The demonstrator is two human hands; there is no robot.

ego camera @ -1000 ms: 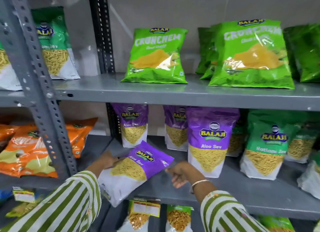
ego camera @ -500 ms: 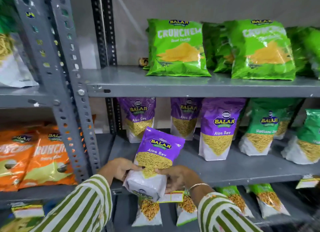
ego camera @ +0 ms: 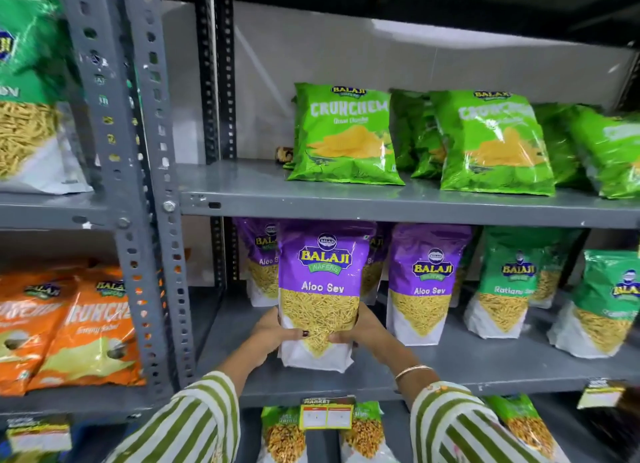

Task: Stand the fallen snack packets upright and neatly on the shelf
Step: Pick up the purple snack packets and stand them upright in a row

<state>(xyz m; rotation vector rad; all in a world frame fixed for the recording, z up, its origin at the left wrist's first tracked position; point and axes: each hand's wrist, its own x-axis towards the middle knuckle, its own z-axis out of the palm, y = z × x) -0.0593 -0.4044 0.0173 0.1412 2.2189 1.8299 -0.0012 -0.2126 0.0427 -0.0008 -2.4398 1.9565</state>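
Observation:
A purple Aloo Sev packet (ego camera: 322, 282) stands upright near the front of the grey middle shelf (ego camera: 450, 365). My left hand (ego camera: 273, 331) grips its lower left side and my right hand (ego camera: 363, 331) its lower right side. Behind it stand two more purple packets, mostly hidden. Another upright Aloo Sev packet (ego camera: 427, 282) is just to the right.
Green Ratlami Sev packets (ego camera: 512, 282) stand further right. Green Crunchem bags (ego camera: 346, 137) fill the shelf above. A grey slotted upright post (ego camera: 145, 192) divides this bay from the left one, with orange bags (ego camera: 86, 327). Price tags (ego camera: 327, 412) hang on the shelf edge.
The purple packet went from tilted in front of the shelf to upright on it. Both hands moved up and forward and now clasp its lower sides. The camera moved closer.

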